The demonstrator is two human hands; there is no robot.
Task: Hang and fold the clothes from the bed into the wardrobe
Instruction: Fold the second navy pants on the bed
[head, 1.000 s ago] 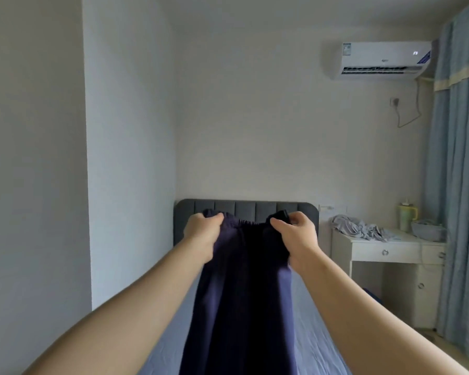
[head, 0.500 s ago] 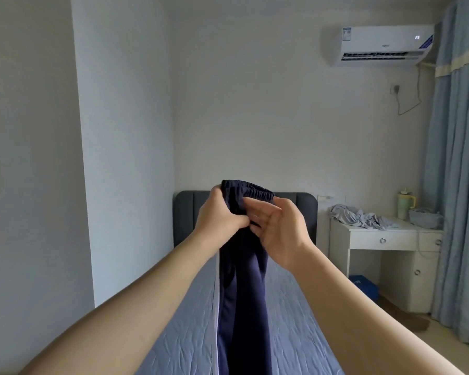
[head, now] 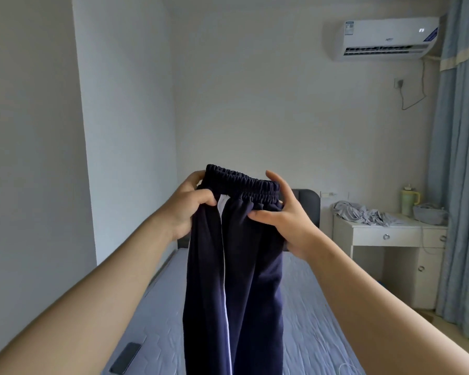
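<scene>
Navy trousers [head: 233,253] held above the bed [head: 317,307]
Left hand [head: 186,209] and right hand [head: 284,226] grip the waistband; seemingly not yet folded, wardrobe unseen.

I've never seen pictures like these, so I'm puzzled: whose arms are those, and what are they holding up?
No machine here. A person wears a camera on their head, so every picture shows what they see, forward and down. The arms are theirs. The left hand grips the elastic waistband of navy track trousers with a white side stripe; the right hand pinches the other side between thumb and fingers. The trousers hang above a blue-grey bed, where a dark phone lies. Beside the bed, a white desk carries crumpled grey cloth.
</scene>
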